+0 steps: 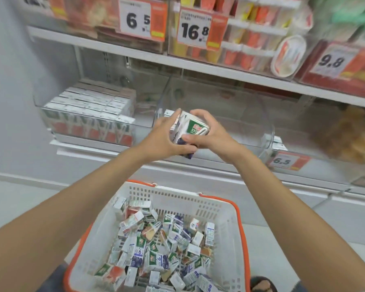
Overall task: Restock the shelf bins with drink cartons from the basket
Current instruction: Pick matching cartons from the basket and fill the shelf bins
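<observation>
You hold a few drink cartons (pixel 189 131) pressed together, high above the basket (pixel 177 199). I cannot tell how many. They stand almost upright and lean a little. The green end points up and the purple end points down, so the long side runs up and down.

Past the basket stands a white shelf (pixel 198 67) with see-through boxes. The clear bin (pixel 230 114) right behind the cartons looks nearly bare. The full bin (pixel 89 116), up and left of the basket, has neat rows of red cartons. A 6.5 price tag (pixel 287 160) hangs up and right of the basket. The basket sits low on a pale floor (pixel 19 199), with loose cartons (pixel 156 249) piled inside.

Both your arms reach out over the basket. Your left hand (pixel 163 140) cups the left side and bottom of the cartons. Your right hand (pixel 210 131) wraps the right side, fingers curled tight.
</observation>
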`<control>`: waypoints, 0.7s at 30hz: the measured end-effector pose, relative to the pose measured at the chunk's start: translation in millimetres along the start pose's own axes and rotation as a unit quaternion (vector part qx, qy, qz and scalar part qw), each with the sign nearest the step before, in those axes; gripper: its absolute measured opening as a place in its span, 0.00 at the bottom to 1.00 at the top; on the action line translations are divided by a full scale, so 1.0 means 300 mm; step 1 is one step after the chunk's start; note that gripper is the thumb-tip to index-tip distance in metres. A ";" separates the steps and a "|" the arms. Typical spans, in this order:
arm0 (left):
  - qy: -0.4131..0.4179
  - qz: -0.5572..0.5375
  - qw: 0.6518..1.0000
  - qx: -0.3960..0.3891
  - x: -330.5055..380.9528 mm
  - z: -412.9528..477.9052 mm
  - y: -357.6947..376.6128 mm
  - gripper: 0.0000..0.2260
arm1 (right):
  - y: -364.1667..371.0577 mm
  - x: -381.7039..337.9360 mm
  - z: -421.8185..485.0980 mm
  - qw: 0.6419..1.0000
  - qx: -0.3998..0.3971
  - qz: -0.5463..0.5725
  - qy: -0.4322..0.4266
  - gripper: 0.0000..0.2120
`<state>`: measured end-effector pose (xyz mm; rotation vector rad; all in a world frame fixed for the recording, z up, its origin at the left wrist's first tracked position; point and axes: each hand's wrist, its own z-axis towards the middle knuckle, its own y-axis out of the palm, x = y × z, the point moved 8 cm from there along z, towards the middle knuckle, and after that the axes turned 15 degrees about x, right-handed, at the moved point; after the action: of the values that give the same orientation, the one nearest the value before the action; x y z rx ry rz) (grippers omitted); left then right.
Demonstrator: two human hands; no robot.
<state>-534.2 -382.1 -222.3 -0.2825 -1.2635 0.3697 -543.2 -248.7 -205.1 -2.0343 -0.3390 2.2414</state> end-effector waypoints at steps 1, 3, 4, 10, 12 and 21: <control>0.048 0.095 0.993 0.045 0.014 0.044 -0.047 0.52 | -0.034 -0.013 0.035 0.999 0.035 0.013 -0.002 0.34; 0.094 0.189 0.972 0.103 0.012 0.116 -0.118 0.55 | -0.105 -0.030 0.114 0.995 0.098 0.011 -0.015 0.33; 0.089 0.215 0.967 0.104 -0.014 0.149 -0.135 0.56 | -0.136 -0.036 0.154 0.992 0.124 -0.012 -0.031 0.32; 0.040 0.316 0.948 0.010 -0.202 0.250 -0.102 0.66 | -0.112 0.073 0.315 0.983 0.089 -0.159 -0.031 0.36; 0.067 0.332 0.940 0.033 -0.214 0.256 -0.099 0.65 | -0.049 0.165 0.334 0.985 0.001 -0.168 0.046 0.31; 0.093 0.377 0.914 0.119 -0.199 0.242 -0.122 0.61 | 0.017 0.252 0.417 0.979 -0.020 -0.161 0.124 0.07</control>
<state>-615.0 -440.1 -239.0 -0.5805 -0.8675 1.1240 -674.8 -249.6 -269.1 -2.0712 -0.6399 1.7847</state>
